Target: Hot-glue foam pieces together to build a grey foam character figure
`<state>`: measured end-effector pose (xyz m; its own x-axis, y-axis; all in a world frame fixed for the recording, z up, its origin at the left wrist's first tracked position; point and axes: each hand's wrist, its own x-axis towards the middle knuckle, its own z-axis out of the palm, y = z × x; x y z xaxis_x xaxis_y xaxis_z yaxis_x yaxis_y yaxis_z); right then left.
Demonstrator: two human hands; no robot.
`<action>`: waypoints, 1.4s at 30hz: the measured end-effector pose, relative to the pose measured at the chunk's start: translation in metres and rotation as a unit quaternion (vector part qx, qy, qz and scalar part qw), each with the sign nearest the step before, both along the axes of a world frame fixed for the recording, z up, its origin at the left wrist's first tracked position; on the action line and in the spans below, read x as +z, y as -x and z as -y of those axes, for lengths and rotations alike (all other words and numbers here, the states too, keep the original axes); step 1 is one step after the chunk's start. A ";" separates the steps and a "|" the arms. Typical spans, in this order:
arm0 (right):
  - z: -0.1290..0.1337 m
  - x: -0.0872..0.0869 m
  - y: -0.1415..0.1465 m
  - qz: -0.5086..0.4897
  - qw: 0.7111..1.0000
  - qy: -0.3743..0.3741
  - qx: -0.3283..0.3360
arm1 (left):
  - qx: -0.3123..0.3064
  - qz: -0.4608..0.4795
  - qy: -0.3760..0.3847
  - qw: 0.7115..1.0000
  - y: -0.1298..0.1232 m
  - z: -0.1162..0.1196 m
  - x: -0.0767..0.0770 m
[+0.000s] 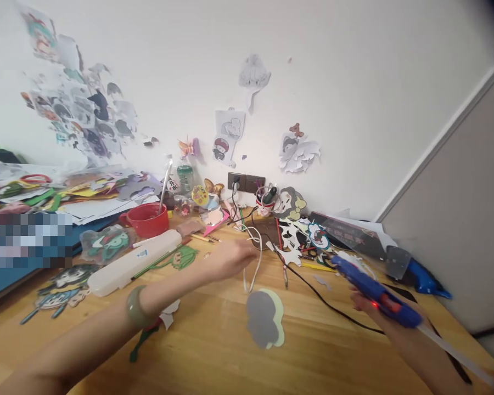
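Containers first. Red mug [150, 221] upright at left on the tabletop [214, 351], metal handle [166, 184] sticking up out of it; rest of the contents too deep for me to see. Red-and-white holder [265, 207] by the wall: a few pen-like items standing in it, one dark green. Jar [185, 176] with green lid on, contents unclear. Long white case [135, 262] lies diagonally beside the mug, lid on, can't see inside. Clear bag [106, 244] left of it, something green inside.

Right grip [370, 311]: fingers wrapped round the handle of the blue glue gun [374, 291], firm hold, gun raised above the right side of the tabletop. Red light [374, 304] lit at the fingers. Nozzle points up-left towards the white paper scraps [290, 241]; pale stick [456, 351] trails out the back. Black cable [321, 297] runs across the wood and drops behind the right forearm; I can't see its end.

Left grip [234, 258]: fingers curled, right at the looped white cord [260, 260]. Can't tell from here if they've got hold of it or how far apart the fingertips are.

Grey cloud-shaped cutout [262, 319] lies flat between the two arms, overlapping a pale green one [280, 329].
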<state>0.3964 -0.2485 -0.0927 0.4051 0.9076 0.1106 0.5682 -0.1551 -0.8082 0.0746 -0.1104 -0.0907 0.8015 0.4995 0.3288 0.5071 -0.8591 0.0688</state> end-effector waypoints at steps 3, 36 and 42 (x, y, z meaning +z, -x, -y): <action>-0.010 -0.004 0.026 -0.005 0.998 0.042 0.055 | -0.015 -0.015 0.048 0.999 0.002 0.043 -0.023; -0.027 -0.051 0.055 -0.173 0.956 0.167 0.169 | 0.130 0.038 0.260 0.956 -0.015 0.077 -0.058; -0.024 -0.050 0.055 -0.178 0.955 0.152 0.181 | 0.143 0.071 0.311 0.937 -0.017 0.076 -0.064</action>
<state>0.3415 -0.2245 -0.1428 0.0222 0.9633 -0.2674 0.3262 -0.2598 -0.9089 0.0912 -0.1860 -0.1545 0.5762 0.8173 -0.0030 0.6575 -0.4614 0.5957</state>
